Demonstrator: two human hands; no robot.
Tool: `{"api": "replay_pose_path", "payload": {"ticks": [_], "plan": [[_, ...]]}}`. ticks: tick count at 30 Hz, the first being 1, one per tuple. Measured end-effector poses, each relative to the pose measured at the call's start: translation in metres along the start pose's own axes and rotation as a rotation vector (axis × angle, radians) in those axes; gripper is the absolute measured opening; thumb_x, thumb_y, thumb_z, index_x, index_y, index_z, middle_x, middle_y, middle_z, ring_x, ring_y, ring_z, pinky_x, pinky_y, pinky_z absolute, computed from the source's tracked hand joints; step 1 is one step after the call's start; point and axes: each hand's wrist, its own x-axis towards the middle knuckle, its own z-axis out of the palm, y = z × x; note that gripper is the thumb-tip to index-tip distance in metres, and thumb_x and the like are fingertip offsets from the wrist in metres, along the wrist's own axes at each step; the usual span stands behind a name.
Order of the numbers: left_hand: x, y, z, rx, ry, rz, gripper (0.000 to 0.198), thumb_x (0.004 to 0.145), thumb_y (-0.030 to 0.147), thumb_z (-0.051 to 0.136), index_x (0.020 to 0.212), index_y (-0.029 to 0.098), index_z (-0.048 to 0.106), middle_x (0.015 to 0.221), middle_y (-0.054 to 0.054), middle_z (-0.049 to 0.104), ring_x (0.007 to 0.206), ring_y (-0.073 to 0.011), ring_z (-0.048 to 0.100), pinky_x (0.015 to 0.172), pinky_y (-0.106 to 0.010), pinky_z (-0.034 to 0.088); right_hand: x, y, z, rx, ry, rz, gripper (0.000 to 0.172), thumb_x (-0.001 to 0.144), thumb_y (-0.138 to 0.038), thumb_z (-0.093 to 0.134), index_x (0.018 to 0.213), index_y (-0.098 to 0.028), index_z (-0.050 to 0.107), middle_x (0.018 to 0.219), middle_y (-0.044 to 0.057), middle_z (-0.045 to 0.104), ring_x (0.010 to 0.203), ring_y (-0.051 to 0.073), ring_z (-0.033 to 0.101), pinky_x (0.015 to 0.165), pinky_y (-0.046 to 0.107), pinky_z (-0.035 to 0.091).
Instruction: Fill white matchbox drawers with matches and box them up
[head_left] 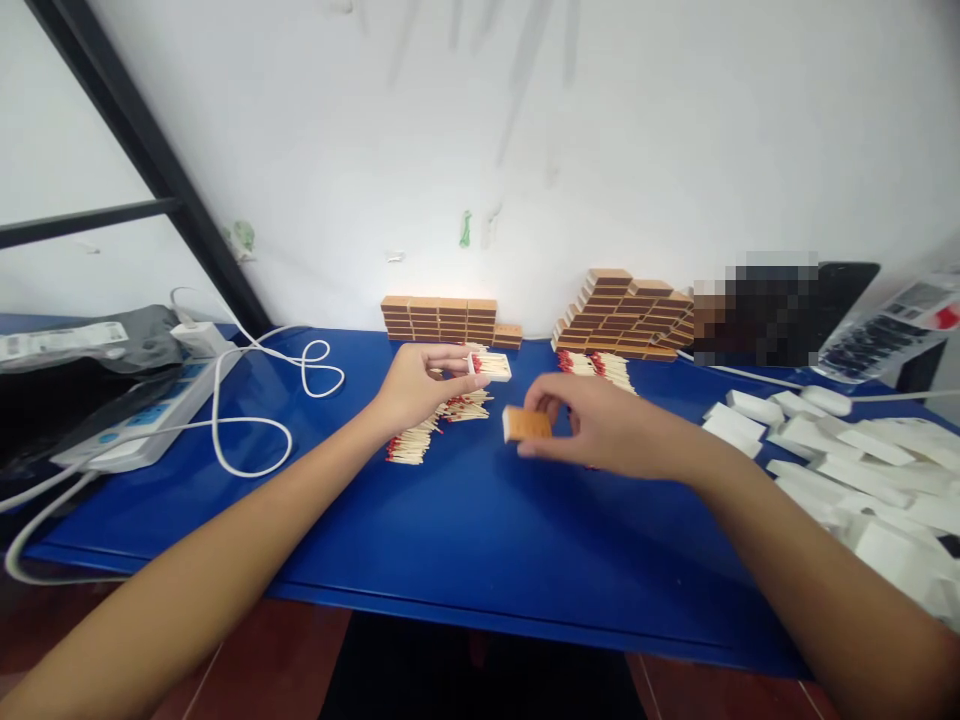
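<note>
A white matchbox tray (491,367) with red-tipped matches in it is pinched between the thumb and fingers of my left hand (420,385). To its right and a little nearer, my right hand (581,420) grips an orange-brown matchbox sleeve (527,424) by its right side. The tray and the sleeve are apart, both held above the blue table. Beneath my left hand lie loose matches (409,445), partly hidden by it. More matches (596,366) lie behind my right hand, which hides some of them.
Stacked matchboxes (439,318) stand along the wall, with a taller stack (626,310) farther right. White empty-looking trays (855,450) heap at the right. A power strip (150,420) and white cables (217,400) occupy the left. A black phone-like object (844,310) leans at the back right.
</note>
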Motion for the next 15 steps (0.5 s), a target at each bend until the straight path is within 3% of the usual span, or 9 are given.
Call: {"api": "replay_pose_path", "payload": {"ticks": [2, 5, 9, 15], "plan": [[0.0, -0.001, 0.0, -0.013, -0.037, -0.015, 0.061, 0.07, 0.041, 0.098, 0.12, 0.011, 0.081, 0.109, -0.015, 0.083, 0.084, -0.0236, 0.079, 0.076, -0.035, 0.064, 0.008, 0.013, -0.003, -0.043, 0.208, 0.042, 0.04, 0.084, -0.055, 0.079, 0.105, -0.024, 0.067, 0.089, 0.004, 0.071, 0.078, 0.023, 0.065, 0.068, 0.035, 0.044], [0.0, -0.004, 0.001, -0.023, -0.082, -0.025, 0.062, 0.07, 0.041, 0.098, 0.122, 0.014, 0.081, 0.109, -0.014, 0.084, 0.08, -0.0219, 0.078, 0.072, -0.033, 0.064, 0.015, 0.025, -0.003, -0.045, 0.341, 0.0, 0.037, 0.082, -0.052, 0.083, 0.101, -0.023, 0.069, 0.087, 0.003, 0.07, 0.078, 0.022, 0.063, 0.069, 0.034, 0.044], [0.0, -0.005, 0.0, -0.044, -0.104, -0.025, 0.063, 0.07, 0.039, 0.099, 0.124, 0.015, 0.08, 0.112, -0.014, 0.083, 0.086, -0.0233, 0.08, 0.079, -0.035, 0.066, 0.018, 0.026, 0.001, 0.012, 0.384, -0.045, 0.034, 0.081, -0.048, 0.085, 0.098, -0.022, 0.071, 0.087, 0.004, 0.071, 0.076, 0.021, 0.062, 0.066, 0.033, 0.044], [0.0, -0.001, -0.002, -0.096, -0.142, -0.044, 0.062, 0.068, 0.034, 0.1, 0.123, 0.014, 0.081, 0.109, -0.013, 0.084, 0.088, -0.024, 0.08, 0.085, -0.038, 0.067, 0.021, 0.028, 0.002, 0.198, 0.395, -0.063, 0.043, 0.078, -0.053, 0.087, 0.106, -0.022, 0.075, 0.097, 0.007, 0.074, 0.076, 0.021, 0.064, 0.066, 0.036, 0.052]]}}
